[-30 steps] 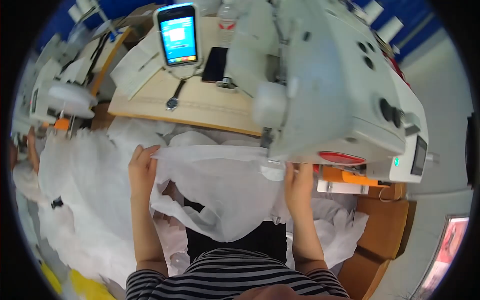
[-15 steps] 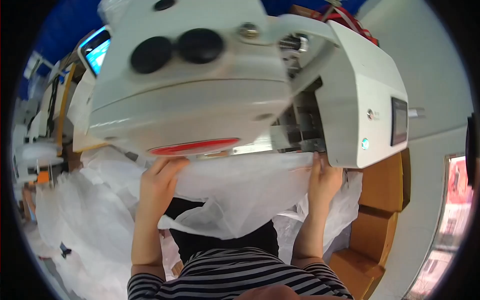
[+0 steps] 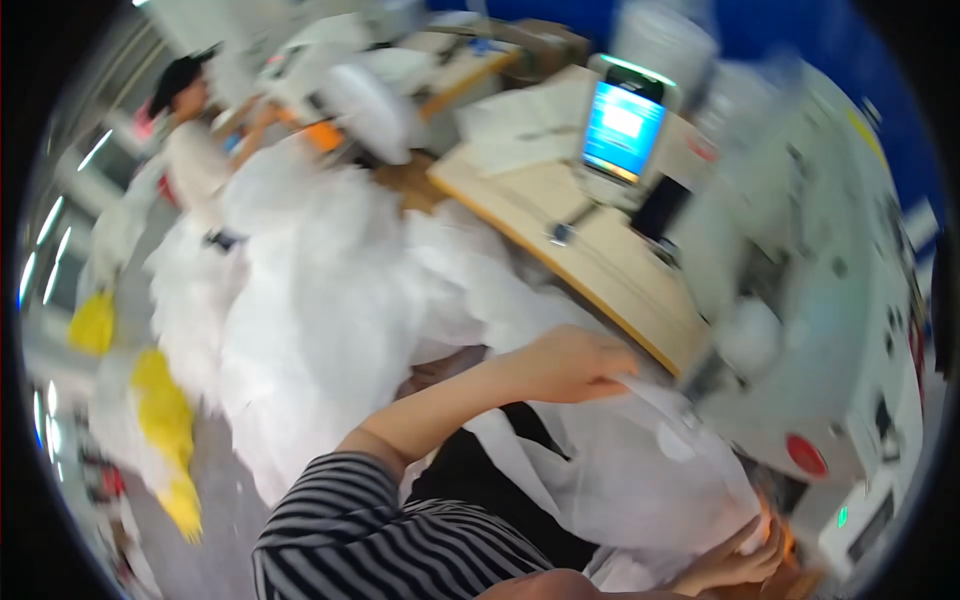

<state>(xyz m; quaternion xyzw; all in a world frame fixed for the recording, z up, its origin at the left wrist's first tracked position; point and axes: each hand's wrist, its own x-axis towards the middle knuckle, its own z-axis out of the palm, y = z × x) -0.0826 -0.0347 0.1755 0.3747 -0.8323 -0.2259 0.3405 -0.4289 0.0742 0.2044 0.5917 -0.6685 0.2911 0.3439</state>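
Note:
A sheet of thin white fabric (image 3: 650, 470) hangs in front of my black trousers, stretched between my two hands. My left hand (image 3: 580, 365) pinches one corner beside the table's edge, its fingers closed. At the lower right, my right hand (image 3: 745, 560) grips the other end of the sheet, partly blurred. The white sewing machine (image 3: 830, 330), with a red oval mark on its body, stands just beyond the sheet on the right. Whether the fabric touches the machine, I cannot tell.
Large heaps of white fabric (image 3: 310, 290) lie to my left. On the wooden tabletop (image 3: 570, 250) are a lit screen (image 3: 625, 125), a dark phone-like slab (image 3: 660, 208) and papers. Another person (image 3: 190, 160) in a dark cap works at the far left. Yellow cloth (image 3: 165, 420) hangs nearby.
The view has swung to the left, so the machine now sits at the right and the heaps and other person have come in. Both hands still hold the white fabric.

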